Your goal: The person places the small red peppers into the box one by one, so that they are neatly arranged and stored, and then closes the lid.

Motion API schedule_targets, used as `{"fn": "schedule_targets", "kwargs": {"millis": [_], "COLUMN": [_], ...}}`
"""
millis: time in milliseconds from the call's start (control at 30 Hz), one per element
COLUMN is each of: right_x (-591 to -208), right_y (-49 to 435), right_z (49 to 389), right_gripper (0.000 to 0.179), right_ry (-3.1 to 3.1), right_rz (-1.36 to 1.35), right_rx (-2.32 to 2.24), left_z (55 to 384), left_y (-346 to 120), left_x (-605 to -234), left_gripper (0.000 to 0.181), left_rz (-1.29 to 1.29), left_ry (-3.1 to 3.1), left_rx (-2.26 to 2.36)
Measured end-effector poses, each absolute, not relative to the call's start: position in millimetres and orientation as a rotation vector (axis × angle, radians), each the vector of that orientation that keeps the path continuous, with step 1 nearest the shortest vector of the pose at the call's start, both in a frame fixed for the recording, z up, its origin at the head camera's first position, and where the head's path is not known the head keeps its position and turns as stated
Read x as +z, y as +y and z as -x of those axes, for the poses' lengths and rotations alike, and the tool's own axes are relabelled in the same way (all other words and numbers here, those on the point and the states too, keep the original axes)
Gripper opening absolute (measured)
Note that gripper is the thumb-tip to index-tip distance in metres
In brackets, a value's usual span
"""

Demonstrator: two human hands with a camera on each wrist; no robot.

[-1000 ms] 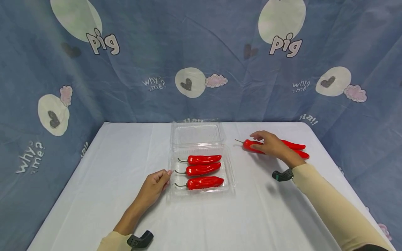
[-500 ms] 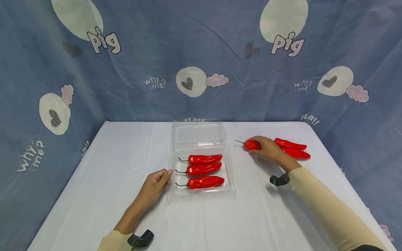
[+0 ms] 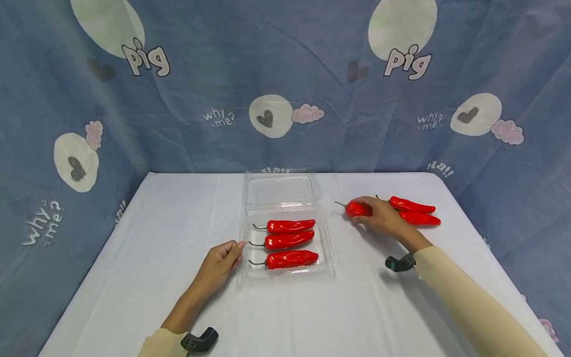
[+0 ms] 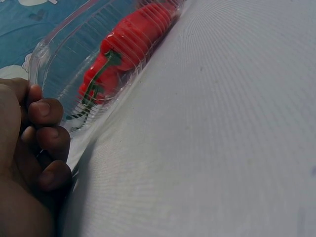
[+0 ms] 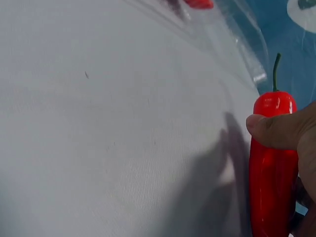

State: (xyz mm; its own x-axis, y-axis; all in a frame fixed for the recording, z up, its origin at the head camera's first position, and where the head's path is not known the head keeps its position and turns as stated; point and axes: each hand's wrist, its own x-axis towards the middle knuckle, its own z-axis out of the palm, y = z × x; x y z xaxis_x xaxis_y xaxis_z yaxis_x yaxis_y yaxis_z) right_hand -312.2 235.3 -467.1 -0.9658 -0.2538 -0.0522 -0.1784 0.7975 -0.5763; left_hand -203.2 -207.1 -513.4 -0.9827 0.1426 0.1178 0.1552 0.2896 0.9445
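Note:
My left hand (image 3: 217, 267) pinches the left rim of a clear plastic clamshell box (image 3: 327, 248), its other fingers curled in the left wrist view. Three red chili peppers (image 3: 291, 260) lie side by side in the box, green stems to the left. On the right of the table my right hand (image 3: 380, 216) grips another red chili pepper (image 5: 271, 177) near its stem end. The thumb lies across the pepper in the right wrist view; its stem points left in the head view.
Behind the right hand, two more red chili peppers (image 3: 419, 218) lie on the white tablecloth (image 3: 285, 317). The box's transparent lid (image 3: 281, 191) is folded back toward the blue printed curtain (image 3: 178, 124).
My right hand has come down onto the chili pepper and its fingers have closed around it. More of the two peppers behind shows. The left hand stays at the box rim.

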Motion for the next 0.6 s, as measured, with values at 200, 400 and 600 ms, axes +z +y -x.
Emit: {"fn": "schedule_targets", "kwargs": {"millis": [200, 400, 600], "right_x": [-460.1, -446.3, -433.4], "right_y": [227.4, 213.9, 198.4], "right_z": [302.1, 291.1, 281.5], "right_gripper": [0.053, 0.052, 0.052], "right_ry": [2.838, 2.782, 2.73], "right_rz": [0.454, 0.516, 0.541], "right_rx": [-1.025, -1.109, -1.143], "left_z": [202.2, 201.4, 202.2], "left_y": [-206.2, -205.8, -205.2], "left_x": [-512.0, -511.5, -512.4], "left_gripper": [0.041, 0.041, 0.041], "left_rz": [0.274, 0.254, 0.255], "left_ry": [-2.523, -2.528, -2.514], "left_rx": [-1.841, -1.837, -1.838]}}
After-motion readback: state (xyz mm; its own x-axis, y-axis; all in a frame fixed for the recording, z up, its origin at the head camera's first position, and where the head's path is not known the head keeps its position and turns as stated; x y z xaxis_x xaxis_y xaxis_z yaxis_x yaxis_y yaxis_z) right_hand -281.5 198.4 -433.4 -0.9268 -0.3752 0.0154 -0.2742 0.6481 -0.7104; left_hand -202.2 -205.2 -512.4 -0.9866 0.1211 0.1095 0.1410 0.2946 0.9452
